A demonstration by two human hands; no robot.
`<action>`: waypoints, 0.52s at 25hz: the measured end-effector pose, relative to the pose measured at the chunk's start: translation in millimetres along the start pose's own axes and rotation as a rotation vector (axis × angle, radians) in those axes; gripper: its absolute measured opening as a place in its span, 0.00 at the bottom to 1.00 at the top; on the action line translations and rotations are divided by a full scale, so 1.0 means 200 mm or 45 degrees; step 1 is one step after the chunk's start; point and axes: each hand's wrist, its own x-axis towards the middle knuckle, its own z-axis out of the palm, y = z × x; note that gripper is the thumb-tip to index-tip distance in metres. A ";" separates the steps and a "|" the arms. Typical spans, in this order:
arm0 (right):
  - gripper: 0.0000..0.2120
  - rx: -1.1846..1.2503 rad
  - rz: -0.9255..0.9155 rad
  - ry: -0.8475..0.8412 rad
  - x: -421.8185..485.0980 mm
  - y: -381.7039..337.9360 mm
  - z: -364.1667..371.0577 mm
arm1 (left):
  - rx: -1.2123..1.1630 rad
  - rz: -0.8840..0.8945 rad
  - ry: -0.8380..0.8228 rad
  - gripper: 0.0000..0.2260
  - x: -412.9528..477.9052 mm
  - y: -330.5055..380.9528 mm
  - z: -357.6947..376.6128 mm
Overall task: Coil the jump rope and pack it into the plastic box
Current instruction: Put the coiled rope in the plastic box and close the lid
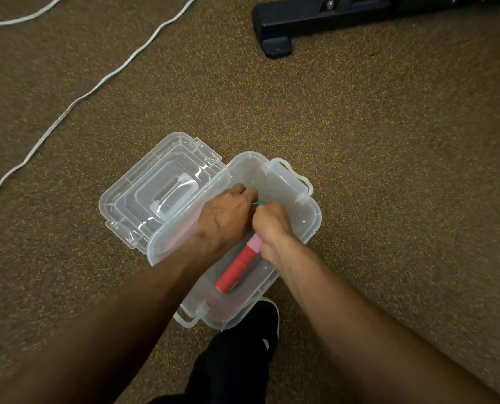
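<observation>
A clear plastic box (307, 225) sits open on a speckled brown carpet floor (388, 170), in the lower middle of the frame. Its long axis runs diagonally from upper right to lower left. Its clear lid (155, 188) lies flipped open on the carpet, touching the box's left side.

Inside the box lies a jump rope handle (238, 265), red with a pink band at its upper end. Its long axis slants from lower left to upper right, with the red butt end pointing toward the bottom of the frame.

Both hands reach down into the box, side by side and touching. The right hand (272, 225) is closed around the pink upper end of the handle. The left hand (225, 217) is curled with its fingers down in the box; what it grips is hidden. A sliver of green (259, 202) shows between the hands.

A white cord (97, 88) runs across the carpet in the upper left. A black metal base (301, 21) sits at the upper right. A black shoe (265, 319) shows just below the box.
</observation>
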 end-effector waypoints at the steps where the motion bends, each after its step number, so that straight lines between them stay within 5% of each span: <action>1: 0.17 0.022 -0.077 -0.048 -0.04 -0.03 -0.03 | -0.046 -0.030 0.070 0.10 -0.02 0.01 -0.04; 6: 0.13 -0.152 -0.418 -0.371 -0.25 -0.14 -0.34 | -0.135 -0.104 0.409 0.08 -0.14 -0.01 -0.23; 9: 0.07 -0.397 -0.571 -0.347 -0.28 -0.15 -0.43 | -0.157 -0.245 0.514 0.08 -0.13 -0.14 -0.31; 13: 0.05 -0.628 -0.750 -0.251 -0.24 -0.15 -0.47 | -0.126 -0.450 0.323 0.11 0.02 -0.54 -0.30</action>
